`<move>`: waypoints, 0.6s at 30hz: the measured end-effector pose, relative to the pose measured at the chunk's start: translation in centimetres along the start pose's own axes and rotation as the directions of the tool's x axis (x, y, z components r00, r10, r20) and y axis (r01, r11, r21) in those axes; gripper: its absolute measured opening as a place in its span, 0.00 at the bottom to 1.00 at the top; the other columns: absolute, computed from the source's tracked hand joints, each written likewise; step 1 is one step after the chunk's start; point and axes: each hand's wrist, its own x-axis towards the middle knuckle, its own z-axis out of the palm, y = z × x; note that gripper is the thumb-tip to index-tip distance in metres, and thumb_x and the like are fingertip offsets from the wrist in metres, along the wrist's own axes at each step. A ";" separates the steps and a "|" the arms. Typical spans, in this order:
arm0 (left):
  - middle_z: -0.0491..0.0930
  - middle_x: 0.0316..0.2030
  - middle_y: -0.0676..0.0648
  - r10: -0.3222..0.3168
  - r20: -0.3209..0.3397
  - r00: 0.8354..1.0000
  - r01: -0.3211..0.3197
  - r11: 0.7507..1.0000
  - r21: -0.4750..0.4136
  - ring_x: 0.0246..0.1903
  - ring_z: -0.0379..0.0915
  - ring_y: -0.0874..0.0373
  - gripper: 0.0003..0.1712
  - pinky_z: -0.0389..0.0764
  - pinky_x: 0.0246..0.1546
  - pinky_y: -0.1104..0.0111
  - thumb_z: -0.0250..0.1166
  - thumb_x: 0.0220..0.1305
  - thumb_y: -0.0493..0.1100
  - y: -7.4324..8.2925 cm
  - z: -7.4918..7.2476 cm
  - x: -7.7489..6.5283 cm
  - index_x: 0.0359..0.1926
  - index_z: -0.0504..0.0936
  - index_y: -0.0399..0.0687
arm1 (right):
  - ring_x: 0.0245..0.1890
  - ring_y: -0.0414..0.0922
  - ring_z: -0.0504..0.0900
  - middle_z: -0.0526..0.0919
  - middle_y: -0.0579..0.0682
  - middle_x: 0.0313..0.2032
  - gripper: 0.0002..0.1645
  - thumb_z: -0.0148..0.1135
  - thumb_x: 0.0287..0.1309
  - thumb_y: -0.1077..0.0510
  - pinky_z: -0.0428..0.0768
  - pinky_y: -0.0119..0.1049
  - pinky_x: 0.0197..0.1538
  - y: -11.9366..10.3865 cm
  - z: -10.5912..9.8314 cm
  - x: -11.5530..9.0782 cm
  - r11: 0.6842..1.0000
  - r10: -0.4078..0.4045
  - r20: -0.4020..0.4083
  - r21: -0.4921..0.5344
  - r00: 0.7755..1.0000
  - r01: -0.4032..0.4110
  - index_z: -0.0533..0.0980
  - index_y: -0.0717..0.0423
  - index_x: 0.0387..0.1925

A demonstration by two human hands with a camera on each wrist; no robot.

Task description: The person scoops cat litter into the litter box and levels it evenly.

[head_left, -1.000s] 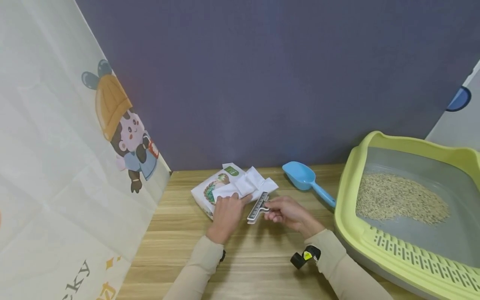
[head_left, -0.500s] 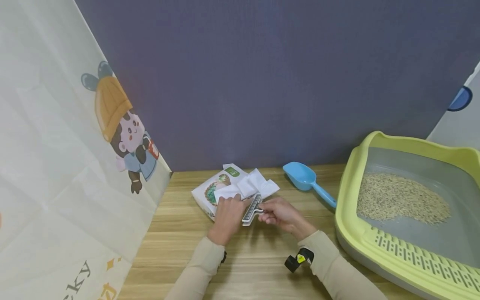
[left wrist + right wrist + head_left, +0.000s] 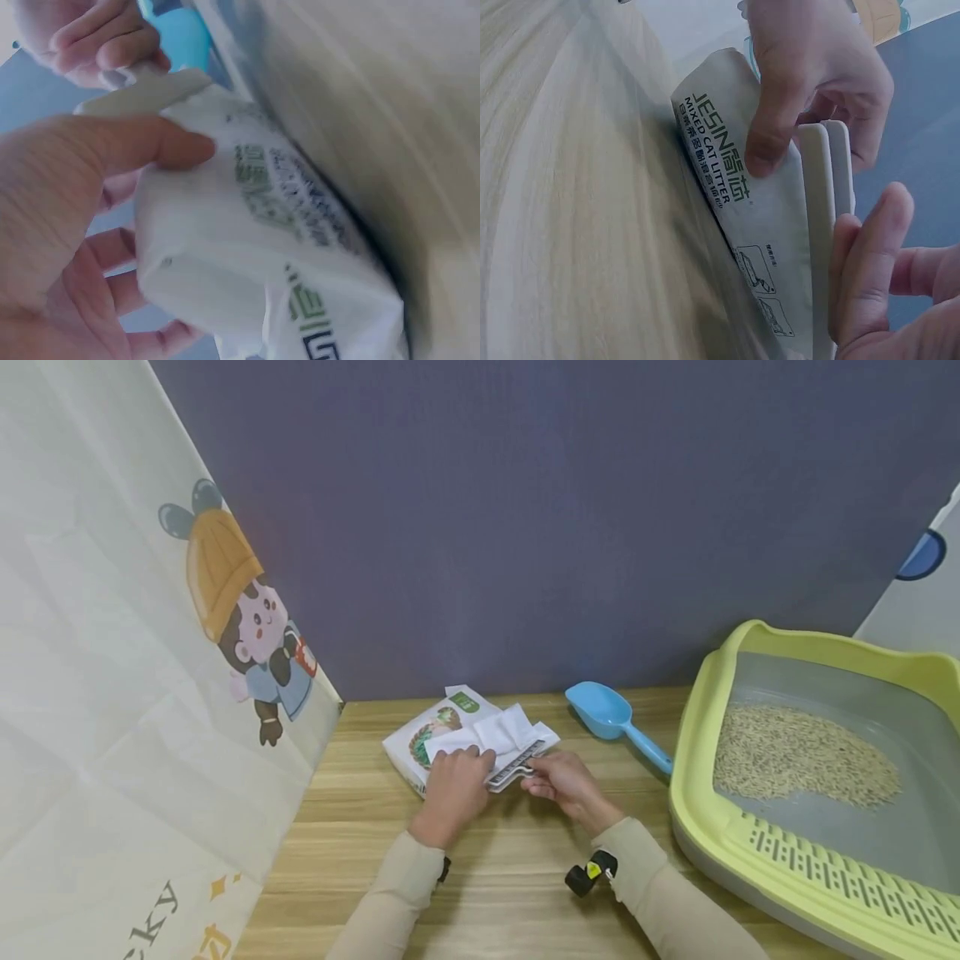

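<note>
A white bag of cat litter (image 3: pixel 406 746) lies on the wooden table, its top folded over. My left hand (image 3: pixel 454 787) grips the folded edge, with the thumb (image 3: pixel 176 144) on the near face and fingers over the fold. Between thumb and fingers my right hand (image 3: pixel 567 785) holds a sealing clip (image 3: pixel 517 766) with a piano-key pattern. In the right wrist view, the clip's two long pale bars (image 3: pixel 819 202) lie along the bag's edge, beside my left thumb. The clip's far end is hidden there by the right fingers.
A blue scoop (image 3: pixel 603 712) lies behind and right of my right hand. To the right stands a large litter box (image 3: pixel 693 777) with a yellow-green rim and a pile of pellets (image 3: pixel 802 756) inside. A dark panel (image 3: pixel 525 527) rises at the table's back edge.
My right hand has carried the clip left and then up to the bag's folded edge, turning it flatter along that edge. My left hand has stayed on the bag.
</note>
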 end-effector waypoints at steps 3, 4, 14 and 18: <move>0.82 0.23 0.50 -0.011 0.029 1.000 0.011 1.000 -0.003 0.23 0.79 0.51 0.07 0.76 0.27 0.58 0.71 0.44 0.38 -0.3 -0.4 0.0 0.27 0.81 0.49 | 0.18 0.33 0.82 0.82 0.45 0.16 0.07 0.50 0.71 0.67 0.80 0.23 0.25 0.2 0.5 0.4 1.000 -0.001 -0.043 -0.010 0.999 0.001 0.74 0.68 0.39; 0.81 0.22 0.50 -0.009 0.032 0.999 0.010 1.000 -0.003 0.23 0.79 0.52 0.07 0.76 0.26 0.58 0.71 0.43 0.38 -0.4 -0.5 -0.1 0.24 0.80 0.49 | 0.18 0.33 0.82 0.82 0.45 0.16 0.08 0.50 0.71 0.67 0.80 0.23 0.25 0.3 0.6 0.5 1.000 -0.003 -0.060 -0.013 0.998 0.002 0.74 0.68 0.39; 0.79 0.16 0.51 -0.012 0.052 0.999 0.011 1.000 0.020 0.17 0.74 0.54 0.15 0.75 0.22 0.60 0.74 0.44 0.43 -0.6 -1.2 0.1 0.15 0.75 0.52 | 0.16 0.33 0.81 0.80 0.47 0.16 0.04 0.53 0.68 0.67 0.80 0.23 0.24 0.6 1.5 1.4 0.999 -0.030 -0.206 -0.024 0.978 0.026 0.70 0.64 0.35; 0.78 0.15 0.51 -0.007 0.050 0.999 0.005 1.000 0.025 0.15 0.72 0.55 0.18 0.73 0.20 0.61 0.74 0.45 0.43 -0.6 -1.2 0.0 0.13 0.71 0.53 | 0.16 0.34 0.82 0.81 0.49 0.18 0.05 0.54 0.68 0.67 0.81 0.25 0.25 0.9 1.7 1.6 0.999 -0.043 -0.233 -0.041 0.971 0.034 0.66 0.63 0.36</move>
